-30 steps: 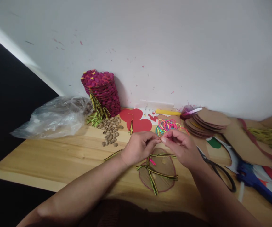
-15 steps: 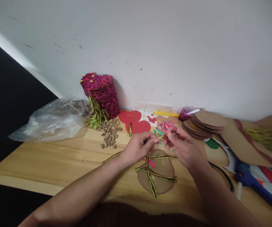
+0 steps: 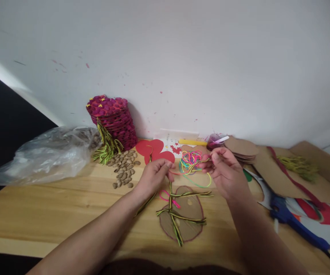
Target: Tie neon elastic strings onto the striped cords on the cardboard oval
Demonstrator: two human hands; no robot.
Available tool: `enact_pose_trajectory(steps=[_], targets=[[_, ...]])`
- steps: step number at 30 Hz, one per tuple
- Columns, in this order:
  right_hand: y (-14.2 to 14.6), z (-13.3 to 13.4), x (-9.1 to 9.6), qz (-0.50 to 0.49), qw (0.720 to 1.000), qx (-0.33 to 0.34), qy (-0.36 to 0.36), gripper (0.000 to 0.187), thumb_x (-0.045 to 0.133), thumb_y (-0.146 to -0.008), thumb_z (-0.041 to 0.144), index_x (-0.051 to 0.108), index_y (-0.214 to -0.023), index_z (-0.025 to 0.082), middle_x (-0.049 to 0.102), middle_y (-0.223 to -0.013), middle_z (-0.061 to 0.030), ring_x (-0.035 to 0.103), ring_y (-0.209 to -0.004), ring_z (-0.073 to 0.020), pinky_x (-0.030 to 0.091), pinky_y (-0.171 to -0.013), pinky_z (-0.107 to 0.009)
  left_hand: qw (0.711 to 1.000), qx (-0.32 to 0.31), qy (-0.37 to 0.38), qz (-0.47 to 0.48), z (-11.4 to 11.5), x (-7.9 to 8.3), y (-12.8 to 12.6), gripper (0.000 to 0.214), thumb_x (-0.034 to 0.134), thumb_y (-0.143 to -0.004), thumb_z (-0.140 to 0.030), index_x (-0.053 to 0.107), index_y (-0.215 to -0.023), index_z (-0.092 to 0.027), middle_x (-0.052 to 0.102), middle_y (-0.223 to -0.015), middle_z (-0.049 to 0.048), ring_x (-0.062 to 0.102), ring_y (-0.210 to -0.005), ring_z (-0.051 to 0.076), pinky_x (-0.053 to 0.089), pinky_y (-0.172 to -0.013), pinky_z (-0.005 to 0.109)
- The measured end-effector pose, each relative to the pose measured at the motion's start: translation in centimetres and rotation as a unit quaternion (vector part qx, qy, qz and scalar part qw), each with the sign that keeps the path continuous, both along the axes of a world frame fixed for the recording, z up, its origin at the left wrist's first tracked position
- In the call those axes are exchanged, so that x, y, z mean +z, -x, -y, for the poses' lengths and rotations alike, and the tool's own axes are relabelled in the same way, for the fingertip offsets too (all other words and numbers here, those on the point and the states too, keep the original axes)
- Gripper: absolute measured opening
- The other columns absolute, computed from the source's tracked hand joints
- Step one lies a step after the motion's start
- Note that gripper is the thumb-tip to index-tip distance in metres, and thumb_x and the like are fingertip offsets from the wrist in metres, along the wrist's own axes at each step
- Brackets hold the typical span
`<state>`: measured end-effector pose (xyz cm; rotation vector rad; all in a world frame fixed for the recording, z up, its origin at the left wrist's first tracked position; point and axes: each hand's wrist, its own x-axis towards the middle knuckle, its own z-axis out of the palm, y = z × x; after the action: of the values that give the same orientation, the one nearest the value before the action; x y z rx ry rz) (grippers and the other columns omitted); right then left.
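My left hand [image 3: 156, 175] is closed in a pinch on green-and-black yarn, with strands trailing below and to its left. My right hand [image 3: 225, 168] pinches a thin olive strand at its fingertips, in front of a tangle of bright multicoloured cord [image 3: 192, 162]. Below the hands lies a rounded cardboard cutout [image 3: 192, 229] with a dark-red edge. Lengths of green-and-black yarn [image 3: 188, 218] cross over it, and a pink cord loop [image 3: 164, 195] lies at its upper left.
A clear plastic bag [image 3: 47, 152], a purple textured box [image 3: 115, 120] with a yarn tassel [image 3: 107, 147], and brown seeds or shells [image 3: 123, 168] are at left. Red paper shapes [image 3: 153, 147] lie behind. Cardboard pieces [image 3: 242, 147] and a blue glue gun [image 3: 293, 221] are on the right.
My hands have moved apart, from almost touching to a clear gap. An olive strand now shows at my right fingertips. The whole view has shifted slightly.
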<state>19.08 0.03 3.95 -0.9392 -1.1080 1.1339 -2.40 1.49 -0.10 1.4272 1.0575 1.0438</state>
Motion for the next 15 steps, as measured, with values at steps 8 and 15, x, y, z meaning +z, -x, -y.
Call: enact_pose_trajectory(steps=[8,15], targets=[[2.1,1.1,-0.6,0.019,0.992,0.092,0.079,0.025,0.072,-0.083,0.041,0.056,-0.086,0.022,0.071,-0.085,-0.0006,0.072,-0.067,-0.0147,0.059,-0.061,-0.027,0.968,-0.096,0.029,0.231,0.6,0.8,-0.3,0.041,0.063,-0.087,-0.029,0.055,-0.127,-0.025,0.053,-0.141,0.0115,0.059,-0.118,0.026,0.055,-0.066,0.025],[2.8,1.2,-0.9,0.06,0.988,0.106,0.092,0.026,0.075,-0.079,0.041,0.06,-0.085,0.021,0.069,-0.072,0.0001,0.068,-0.058,-0.0131,0.057,-0.055,-0.026,0.947,-0.196,0.185,0.175,1.0,0.7,-0.4,0.04,0.067,-0.082,-0.051,0.069,-0.1,-0.015,0.071,-0.088,0.008,0.068,-0.069,0.013,0.055,-0.062,0.024]])
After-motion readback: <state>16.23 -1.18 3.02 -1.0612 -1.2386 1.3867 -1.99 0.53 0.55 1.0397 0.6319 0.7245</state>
